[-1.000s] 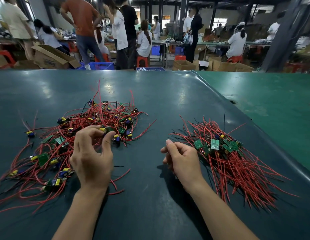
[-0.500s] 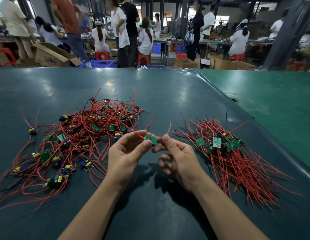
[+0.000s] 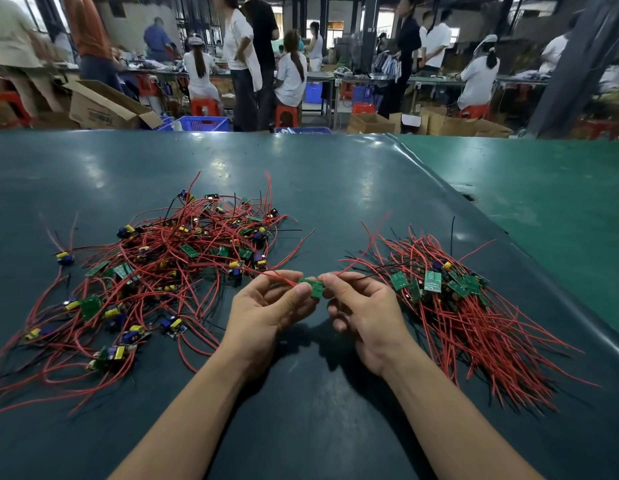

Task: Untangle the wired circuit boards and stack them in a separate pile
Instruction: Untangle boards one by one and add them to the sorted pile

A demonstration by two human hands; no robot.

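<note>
Two hands (image 3: pixel 266 313) (image 3: pixel 365 313), one held board (image 3: pixel 313 287), two wired-board piles (image 3: pixel 155 271) (image 3: pixel 467 306).

- No text, brand or number can be read anywhere
- Dark print is seen on the side of the open cardboard box (image 3: pixel 103 110) beyond the far edge of the table (image 3: pixel 335 174), but it is too blurred to be made out

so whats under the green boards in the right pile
Under the green boards of the right pile lie red wires and a few black ones, fanned toward the person. Lower boards and the table beneath are covered.
</note>
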